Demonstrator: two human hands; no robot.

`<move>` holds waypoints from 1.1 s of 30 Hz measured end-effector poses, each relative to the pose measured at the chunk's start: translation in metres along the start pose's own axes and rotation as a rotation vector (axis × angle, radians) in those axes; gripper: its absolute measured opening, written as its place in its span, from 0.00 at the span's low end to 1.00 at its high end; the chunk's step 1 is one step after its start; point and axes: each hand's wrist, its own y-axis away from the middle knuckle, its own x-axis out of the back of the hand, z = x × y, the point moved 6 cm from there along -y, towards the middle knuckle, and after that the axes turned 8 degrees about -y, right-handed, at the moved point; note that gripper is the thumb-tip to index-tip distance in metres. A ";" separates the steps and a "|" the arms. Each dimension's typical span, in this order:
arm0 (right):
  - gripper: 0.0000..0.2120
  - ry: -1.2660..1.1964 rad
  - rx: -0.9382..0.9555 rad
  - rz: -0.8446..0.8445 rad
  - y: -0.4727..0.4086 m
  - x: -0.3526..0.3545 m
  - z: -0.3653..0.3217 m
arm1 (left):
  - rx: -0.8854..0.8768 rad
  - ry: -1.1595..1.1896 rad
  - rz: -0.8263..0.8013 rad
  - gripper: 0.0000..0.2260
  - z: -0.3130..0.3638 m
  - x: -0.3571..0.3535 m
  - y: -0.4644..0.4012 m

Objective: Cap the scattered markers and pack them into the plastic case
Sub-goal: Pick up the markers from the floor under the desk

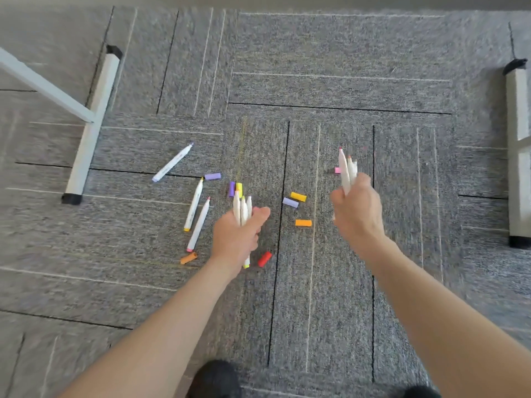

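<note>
White-barrelled markers [243,209] stand bunched in the left hand [237,239], whose fingers curl tightly round them, while the right hand [356,209] grips a second uncapped bunch [346,170] the same way, both above grey carpet tiles [344,53]. Three more markers [198,222] lie on the carpet left of the left hand, among loose purple, yellow, orange and red plastic caps [298,196].

No text, label, brand, number or sign can be read. The white marker with the purple tip [172,162], lying on the carpet, bears a faint dark print along its barrel, but it is too small and blurred to make out.
</note>
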 end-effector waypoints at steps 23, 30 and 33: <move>0.08 -0.325 -0.362 -0.350 0.061 -0.141 -0.050 | -0.126 -0.969 0.298 0.11 0.011 0.134 -0.080; 0.10 -0.352 -0.404 -0.339 0.072 -0.175 -0.066 | -0.184 -1.012 0.409 0.19 0.067 0.154 -0.119; 0.19 -0.345 -0.421 -0.351 0.079 -0.199 -0.072 | -0.157 -1.143 0.356 0.27 0.065 0.162 -0.133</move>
